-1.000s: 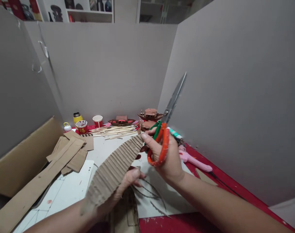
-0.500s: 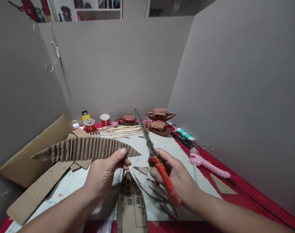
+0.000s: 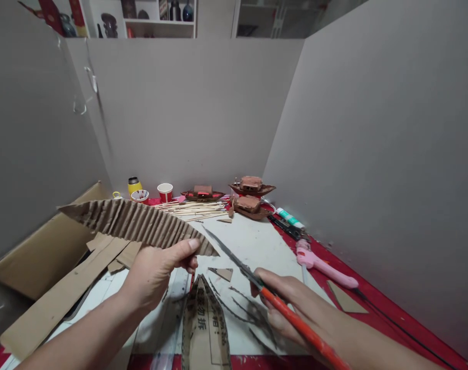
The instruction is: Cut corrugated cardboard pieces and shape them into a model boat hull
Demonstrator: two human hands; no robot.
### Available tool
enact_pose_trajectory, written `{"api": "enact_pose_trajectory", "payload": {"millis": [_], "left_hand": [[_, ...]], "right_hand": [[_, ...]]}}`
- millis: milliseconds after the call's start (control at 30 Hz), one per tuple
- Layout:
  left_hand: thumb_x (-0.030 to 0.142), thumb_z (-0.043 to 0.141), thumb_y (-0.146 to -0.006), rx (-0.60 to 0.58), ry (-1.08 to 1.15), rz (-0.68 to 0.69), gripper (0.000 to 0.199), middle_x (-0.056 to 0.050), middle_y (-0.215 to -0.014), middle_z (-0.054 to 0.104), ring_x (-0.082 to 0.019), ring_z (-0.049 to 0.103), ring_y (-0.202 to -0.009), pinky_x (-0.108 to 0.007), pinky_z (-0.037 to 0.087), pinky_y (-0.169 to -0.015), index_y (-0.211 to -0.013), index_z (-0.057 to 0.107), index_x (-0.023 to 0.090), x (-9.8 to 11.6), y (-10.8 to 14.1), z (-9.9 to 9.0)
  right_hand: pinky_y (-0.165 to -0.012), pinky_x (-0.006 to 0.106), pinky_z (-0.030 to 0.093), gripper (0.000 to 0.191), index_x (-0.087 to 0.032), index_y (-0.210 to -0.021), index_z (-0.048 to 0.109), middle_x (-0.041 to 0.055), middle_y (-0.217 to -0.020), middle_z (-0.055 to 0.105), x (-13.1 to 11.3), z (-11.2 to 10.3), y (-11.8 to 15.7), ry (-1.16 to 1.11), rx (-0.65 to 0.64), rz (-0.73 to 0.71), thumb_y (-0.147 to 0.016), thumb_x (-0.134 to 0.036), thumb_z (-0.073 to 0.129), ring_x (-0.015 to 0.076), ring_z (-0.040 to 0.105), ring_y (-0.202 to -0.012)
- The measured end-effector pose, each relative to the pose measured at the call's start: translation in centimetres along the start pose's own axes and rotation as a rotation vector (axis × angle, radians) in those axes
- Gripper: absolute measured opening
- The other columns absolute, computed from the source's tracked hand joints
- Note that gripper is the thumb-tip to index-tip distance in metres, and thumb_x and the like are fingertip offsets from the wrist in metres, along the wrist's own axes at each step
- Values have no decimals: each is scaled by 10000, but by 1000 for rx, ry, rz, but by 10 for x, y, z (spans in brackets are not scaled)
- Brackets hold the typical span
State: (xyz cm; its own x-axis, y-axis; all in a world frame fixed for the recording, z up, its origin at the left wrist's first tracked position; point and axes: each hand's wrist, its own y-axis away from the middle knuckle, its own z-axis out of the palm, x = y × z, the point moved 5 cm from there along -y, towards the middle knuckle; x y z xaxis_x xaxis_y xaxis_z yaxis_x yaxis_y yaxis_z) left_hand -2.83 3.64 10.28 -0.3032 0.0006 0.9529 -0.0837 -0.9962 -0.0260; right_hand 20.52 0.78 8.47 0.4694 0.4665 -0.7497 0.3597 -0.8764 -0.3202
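Observation:
My left hand (image 3: 154,275) pinches a long leaf-shaped piece of corrugated cardboard (image 3: 129,221) near its right tip, thumb on top. The piece is held in the air and slants down to the right. In my right hand (image 3: 295,306) are scissors (image 3: 295,319) with orange-red handles, seen edge-on, their blades pointing up and left, close to the cardboard's right tip but apart from it. Below, between my hands, lies a boat-shaped cardboard piece (image 3: 203,329) with printed characters. Thin dark trimmings (image 3: 239,308) and a cardboard scrap (image 3: 222,273) lie beside it.
Brown model boats (image 3: 249,205) stand at the back, next to thin wooden sticks (image 3: 191,209) and a paper cup (image 3: 165,192). At right are a pink glue gun (image 3: 326,267) and a glue tube (image 3: 290,218). Cardboard strips (image 3: 60,293) lie left. Grey partitions (image 3: 187,103) surround the table.
The scissors have tipped down and their handles have moved right and nearer. The left end of the corrugated piece has risen, so it now slants. The view has shifted slightly.

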Motion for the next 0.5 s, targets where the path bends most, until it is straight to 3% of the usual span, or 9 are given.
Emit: {"api": "enact_pose_trajectory", "payload": {"millis": [100,300,500], "left_hand": [[254,790,-697,-10,-37,6,151,1,-658,635,-94,575,-565,-201,477,-533,-689,700,133,-1,-1,0],[249,784,-683,8,-62,-12,141,-3,-666,637,-97,577,-562,-205,479,-531,-676,705,133,-3,0,2],[262,792,-658,32,-62,-59,170,-22,-646,639,-122,587,-574,-232,490,-555,-607,696,131,-4,0,1]], "right_hand": [[-476,260,464,155,-260,-748,657,-2,-572,589,-3,7,0,16,-88,-13,-757,-407,705,170,513,-509],[-468,238,442,136,-246,-763,643,-15,-585,583,0,13,-1,17,-148,-8,-801,-374,665,151,491,-509],[-562,239,435,142,-233,-773,549,-12,-662,563,4,20,0,138,-243,28,-855,-342,585,152,491,-588]]}}
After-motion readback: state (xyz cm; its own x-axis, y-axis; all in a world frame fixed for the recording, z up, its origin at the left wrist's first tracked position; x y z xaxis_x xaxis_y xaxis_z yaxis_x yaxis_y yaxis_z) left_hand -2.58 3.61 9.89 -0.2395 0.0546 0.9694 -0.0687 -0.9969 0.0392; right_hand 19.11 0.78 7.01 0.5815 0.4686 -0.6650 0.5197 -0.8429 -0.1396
